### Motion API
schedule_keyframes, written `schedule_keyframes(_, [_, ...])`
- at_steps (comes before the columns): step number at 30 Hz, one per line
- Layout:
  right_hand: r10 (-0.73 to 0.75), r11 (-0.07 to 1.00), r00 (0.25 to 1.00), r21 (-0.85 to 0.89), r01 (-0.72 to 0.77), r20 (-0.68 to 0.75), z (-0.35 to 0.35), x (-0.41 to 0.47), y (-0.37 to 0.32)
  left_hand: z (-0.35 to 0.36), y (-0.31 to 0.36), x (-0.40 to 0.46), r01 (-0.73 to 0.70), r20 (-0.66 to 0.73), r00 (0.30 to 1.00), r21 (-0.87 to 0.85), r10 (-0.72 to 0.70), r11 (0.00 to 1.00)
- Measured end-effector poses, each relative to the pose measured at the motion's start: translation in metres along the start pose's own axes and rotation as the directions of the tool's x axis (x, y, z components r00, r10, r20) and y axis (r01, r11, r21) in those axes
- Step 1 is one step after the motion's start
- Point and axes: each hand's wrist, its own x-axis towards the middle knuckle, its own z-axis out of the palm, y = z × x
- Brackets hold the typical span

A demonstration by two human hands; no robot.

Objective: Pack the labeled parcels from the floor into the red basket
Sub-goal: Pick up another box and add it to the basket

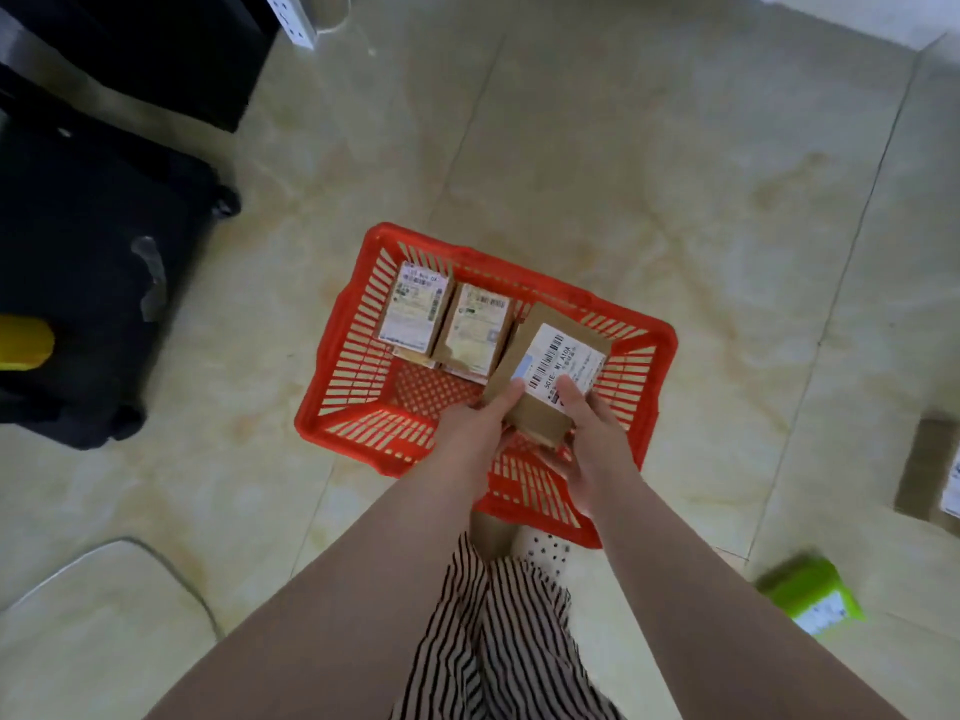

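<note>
A red slatted basket (343,324) stands on the tiled floor in front of me. Two brown labeled parcels lie side by side at its far left: one (413,309) and another (475,327), with more parcels partly hidden beneath them. Both my hands hold a third brown parcel (556,371) with a white barcode label, tilted above the basket's right half. My left hand (478,433) grips its near left corner, thumb on top. My right hand (587,433) grips its near right edge.
A green parcel (810,595) and a brown labeled parcel (935,470) lie on the floor at the right. A black suitcase (78,283) stands at the left, a white stool (98,626) at the lower left. My striped trousers and a foot are below the basket.
</note>
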Motion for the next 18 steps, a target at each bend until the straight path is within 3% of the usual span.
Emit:
schedule_keyframes(5, [-0.026,0.999,0.998,-0.026,0.024,-0.062,-0.01,0.08,0.01,0.016,-0.019,0.076,0.026,0.017,1.0,-0.061,-0.025,0.998])
schedule_keyframes(8, [-0.029,0.998,0.996,-0.064,0.024,-0.085,-0.016,0.119,0.015,0.013,-0.022,0.111,0.046,-0.069,0.997,0.015,-0.045,0.999])
schedule_keyframes(13, [-0.049,0.989,0.998,-0.141,0.043,-0.043,-0.009,0.166,0.024,-0.005,-0.012,0.166,0.049,-0.285,0.958,0.141,-0.007,0.989])
schedule_keyframes(18, [-0.041,0.977,0.998,-0.206,0.048,0.039,0.005,0.182,0.025,-0.005,-0.003,0.185,0.052,-0.263,0.965,0.122,-0.018,0.991])
